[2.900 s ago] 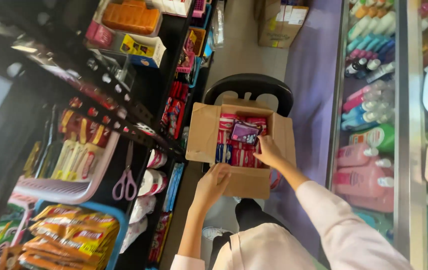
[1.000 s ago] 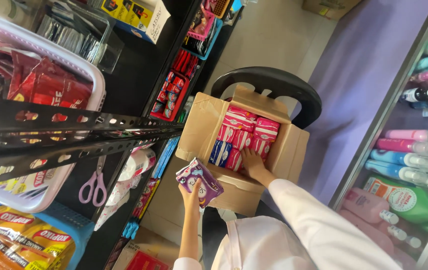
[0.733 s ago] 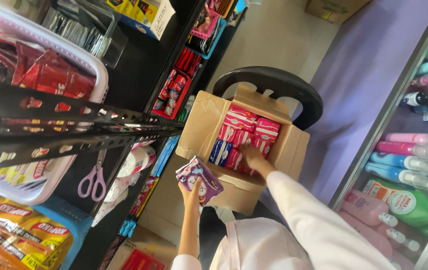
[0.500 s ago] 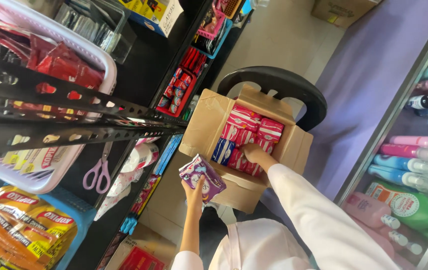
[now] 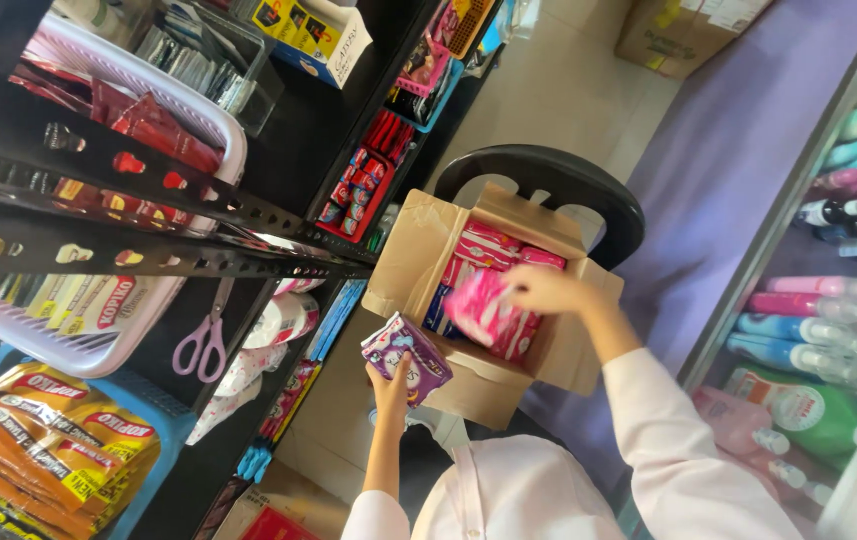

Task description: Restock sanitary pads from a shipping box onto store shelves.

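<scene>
Gripping a purple packet (image 5: 407,357), the left hand (image 5: 391,388) is closing its fingers and thumb around the packet's lower edge and holding it up just near of the cardboard box (image 5: 411,262), clear of the box's front wall. Farther in, the right hand (image 5: 544,290) is reaching over the open top of the box and pinching a pink packet (image 5: 480,305) between fingers and thumb, the packet sitting tilted and partly blurred, above the rows still packed inside. Those rows are red and pink packets (image 5: 488,246) standing on edge, with a few blue ones at the left side of the box. The box itself is resting on a black chair (image 5: 588,190), whose curved back is showing beyond it on the far side. To the left, a black metal shelf rack (image 5: 98,215) is carrying white baskets (image 5: 98,340) of sachets, and pink-handled scissors (image 5: 203,340) are hanging below the basket. Orange snack bags (image 5: 43,440) are lying in a blue tray at the near left. On the right, a glass-fronted case is showing bottles (image 5: 798,350) in pink, blue and green.
</scene>
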